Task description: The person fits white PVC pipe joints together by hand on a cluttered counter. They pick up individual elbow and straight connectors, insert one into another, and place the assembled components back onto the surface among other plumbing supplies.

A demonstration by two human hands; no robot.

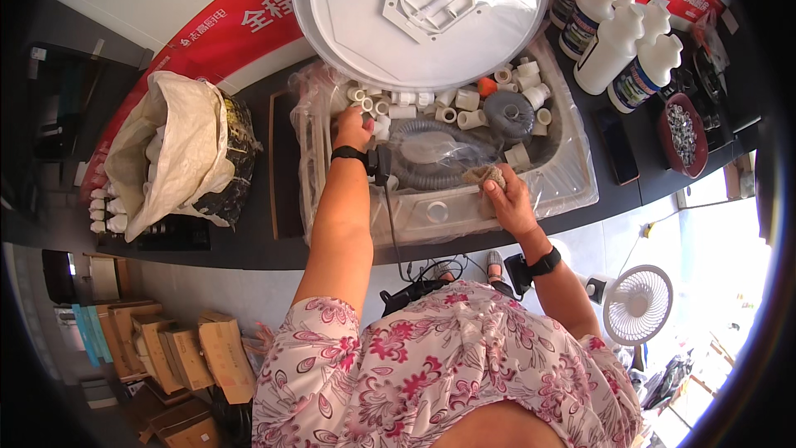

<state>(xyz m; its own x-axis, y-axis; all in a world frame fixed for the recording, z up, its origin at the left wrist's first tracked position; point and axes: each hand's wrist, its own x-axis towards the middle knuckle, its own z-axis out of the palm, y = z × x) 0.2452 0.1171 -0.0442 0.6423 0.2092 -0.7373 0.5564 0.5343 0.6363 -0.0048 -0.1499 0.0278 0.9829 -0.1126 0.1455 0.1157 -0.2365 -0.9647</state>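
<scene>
Tray (572,191) packed at back w/ white pipe fittings (464,104), grey disc (507,112) and grey hose (439,168) coiled mid; little gap between. Big round white lid (348,25) overhangs far edge, blocks reach from above. Bare tray floor along front edge, near round hole (437,211). White bottles (618,41) and red bowl (684,133) crowd right side. Open sack (178,149) on left; dark counter strip (282,166) between sack and tray free.

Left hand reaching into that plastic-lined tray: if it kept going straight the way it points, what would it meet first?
Most likely the cluster of small white plastic pipe fittings at the fingertips of the left hand. Beyond them hangs the big round white lid, though depth is hard to judge.
</scene>
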